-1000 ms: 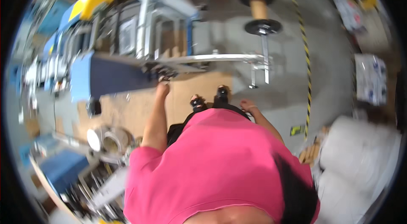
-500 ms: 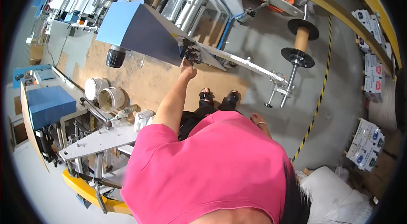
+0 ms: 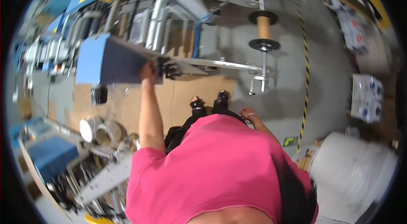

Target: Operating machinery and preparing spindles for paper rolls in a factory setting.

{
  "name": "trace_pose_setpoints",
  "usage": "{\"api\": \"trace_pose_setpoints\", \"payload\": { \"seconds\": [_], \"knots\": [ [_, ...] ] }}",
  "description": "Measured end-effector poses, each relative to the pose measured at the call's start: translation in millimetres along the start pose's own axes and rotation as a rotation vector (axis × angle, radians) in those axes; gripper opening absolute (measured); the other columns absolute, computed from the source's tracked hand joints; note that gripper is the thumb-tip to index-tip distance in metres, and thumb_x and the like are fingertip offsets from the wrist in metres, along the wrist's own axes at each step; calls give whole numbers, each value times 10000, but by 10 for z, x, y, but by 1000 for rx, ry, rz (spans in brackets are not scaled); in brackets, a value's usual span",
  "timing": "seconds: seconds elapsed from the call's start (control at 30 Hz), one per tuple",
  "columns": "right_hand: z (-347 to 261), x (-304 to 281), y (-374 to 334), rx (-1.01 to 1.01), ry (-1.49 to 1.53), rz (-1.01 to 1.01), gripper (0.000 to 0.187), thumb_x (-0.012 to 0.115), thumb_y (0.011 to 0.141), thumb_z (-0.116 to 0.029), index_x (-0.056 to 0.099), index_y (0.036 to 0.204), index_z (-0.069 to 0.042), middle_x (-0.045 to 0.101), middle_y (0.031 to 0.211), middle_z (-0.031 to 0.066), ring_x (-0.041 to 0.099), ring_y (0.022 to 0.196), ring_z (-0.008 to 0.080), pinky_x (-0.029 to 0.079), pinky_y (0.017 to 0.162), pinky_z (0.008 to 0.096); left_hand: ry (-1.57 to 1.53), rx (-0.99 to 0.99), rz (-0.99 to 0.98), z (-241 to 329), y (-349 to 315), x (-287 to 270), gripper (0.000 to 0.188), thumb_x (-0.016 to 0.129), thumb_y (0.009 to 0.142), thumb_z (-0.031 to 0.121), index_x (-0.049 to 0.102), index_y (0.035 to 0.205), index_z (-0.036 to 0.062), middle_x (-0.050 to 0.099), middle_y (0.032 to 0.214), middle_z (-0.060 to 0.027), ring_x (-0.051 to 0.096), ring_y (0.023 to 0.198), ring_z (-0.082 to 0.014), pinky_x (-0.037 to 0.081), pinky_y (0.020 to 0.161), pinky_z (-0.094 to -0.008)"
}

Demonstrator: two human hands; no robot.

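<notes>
My left arm is stretched forward. My left hand point(image 3: 148, 72) is in front of the dark side of a blue machine housing point(image 3: 92, 59), beside a black clamp-like mechanism point(image 3: 168, 67) on the machine's metal frame. Motion smears its fingers, so whether they touch or grip anything is unclear. My right hand point(image 3: 247, 113) hangs low by my right side with a pale band at the wrist. Its fingers are loosely apart, and nothing shows in it. A black knob point(image 3: 99, 95) juts out under the housing.
A metal arm point(image 3: 220, 63) runs right to a spindle with black discs and a brown core point(image 3: 263, 28). White buckets point(image 3: 109, 134) stand at left near another machine point(image 3: 53, 156). Brown board point(image 3: 169, 96) covers floor under my feet. Striped tape point(image 3: 306, 67) and wrapped bundles point(image 3: 352, 164) lie right.
My left hand has drawn back and left from the black mechanism to the housing's dark side. The whole view has shifted and turned. My right hand still hangs at my side.
</notes>
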State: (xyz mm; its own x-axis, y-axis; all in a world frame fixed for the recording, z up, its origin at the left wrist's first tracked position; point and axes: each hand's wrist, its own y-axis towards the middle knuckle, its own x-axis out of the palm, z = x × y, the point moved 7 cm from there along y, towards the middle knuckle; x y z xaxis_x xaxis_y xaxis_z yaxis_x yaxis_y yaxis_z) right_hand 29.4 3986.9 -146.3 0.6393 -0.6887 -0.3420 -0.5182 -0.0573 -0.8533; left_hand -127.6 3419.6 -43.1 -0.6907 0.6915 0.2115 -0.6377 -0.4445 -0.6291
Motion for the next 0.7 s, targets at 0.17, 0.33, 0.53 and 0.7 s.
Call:
{"api": "trace_pose_setpoints", "payload": {
  "seconds": [0.17,0.33,0.53,0.7],
  "knots": [
    [-354,45,-93,-173,-47,112,165,537,760,-213,607,809,-73,591,636,58,561,552,167,452,507,317,-14,-234,-132,105,136,298,140,577,829,224,562,736,120,544,608,11,493,483,-90,345,364,-206],
    [-621,80,-463,-171,-196,221,235,545,743,-278,612,748,-53,617,668,80,574,598,206,454,589,331,0,-213,-117,33,310,254,111,567,824,198,564,753,112,560,629,1,501,482,-94,326,354,-201],
    [-357,158,-528,-63,-15,332,238,557,719,-297,657,811,-101,636,792,116,601,760,270,464,685,351,-205,-102,-205,464,-187,515,121,549,788,165,511,685,117,463,556,9,406,460,-94,291,364,-218],
    [-183,172,-554,-37,55,368,241,561,710,-301,666,816,-112,637,854,128,599,819,312,466,724,380,-301,114,-323,1122,-796,700,106,556,827,162,546,755,84,517,634,-5,444,517,-95,325,418,-216]
  ]
}}
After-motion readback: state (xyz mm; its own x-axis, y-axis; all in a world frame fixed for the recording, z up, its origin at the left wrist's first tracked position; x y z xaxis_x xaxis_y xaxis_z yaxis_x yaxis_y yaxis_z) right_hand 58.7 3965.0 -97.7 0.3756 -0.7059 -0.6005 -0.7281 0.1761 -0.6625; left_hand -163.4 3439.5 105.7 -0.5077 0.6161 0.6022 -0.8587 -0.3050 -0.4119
